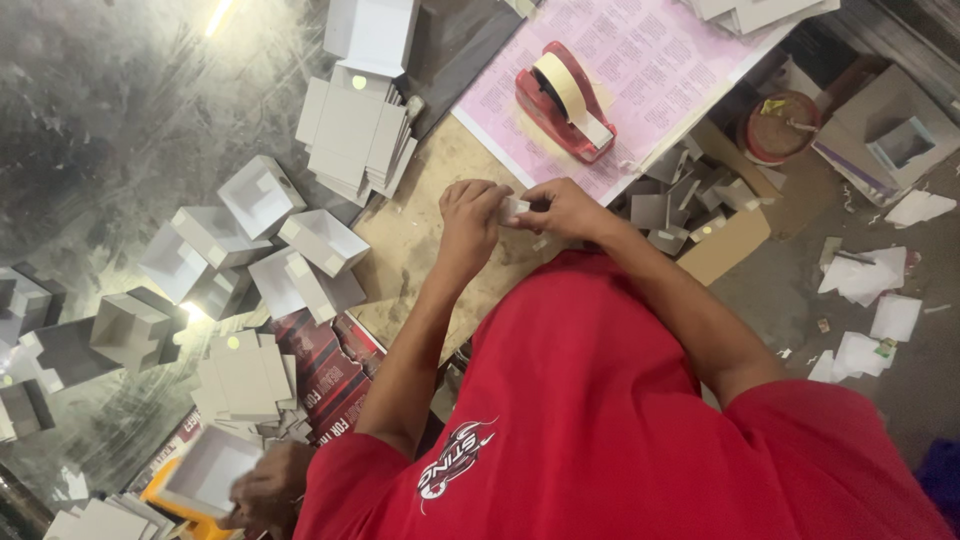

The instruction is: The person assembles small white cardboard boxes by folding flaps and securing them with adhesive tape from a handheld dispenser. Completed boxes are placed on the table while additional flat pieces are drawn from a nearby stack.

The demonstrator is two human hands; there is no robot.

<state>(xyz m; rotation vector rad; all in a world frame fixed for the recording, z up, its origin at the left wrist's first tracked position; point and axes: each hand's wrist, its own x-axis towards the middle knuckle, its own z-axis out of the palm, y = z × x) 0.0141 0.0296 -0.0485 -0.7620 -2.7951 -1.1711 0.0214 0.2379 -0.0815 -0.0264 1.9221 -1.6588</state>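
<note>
While the small grey card piece (515,207) sits over the brown desk (410,235), the left hand (470,215) and right hand (565,210) each pinch one end. A light, even grip at the edges would probably hold it square, just near of the red tape dispenser (562,100) and right of the folded white boxes (320,240).

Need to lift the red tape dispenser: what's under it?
The tape dispenser stands on a pink printed sheet; the part beneath its base is hidden. Left hand and right hand pinch a white piece.
</note>
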